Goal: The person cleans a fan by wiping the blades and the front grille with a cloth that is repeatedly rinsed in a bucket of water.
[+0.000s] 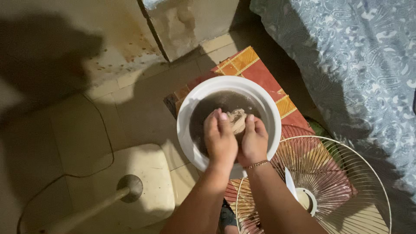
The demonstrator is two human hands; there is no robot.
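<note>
A white round basin (190, 108) holds dark murky water and stands on a red and yellow patterned mat (255, 71). Over the water, my left hand (220, 139) and my right hand (253, 141) press together around a small crumpled beige cloth (237, 119). Part of the cloth sticks out past my fingertips. A thin gold bracelet (256, 164) circles my right wrist.
A wire fan guard (342, 182) with a white blade lies at the lower right, partly over the mat. A fan stand's white base (143, 173) with its pole and cord sits at lower left on the tiled floor. Blue patterned fabric (355, 56) fills the upper right. A stained wall runs along the top.
</note>
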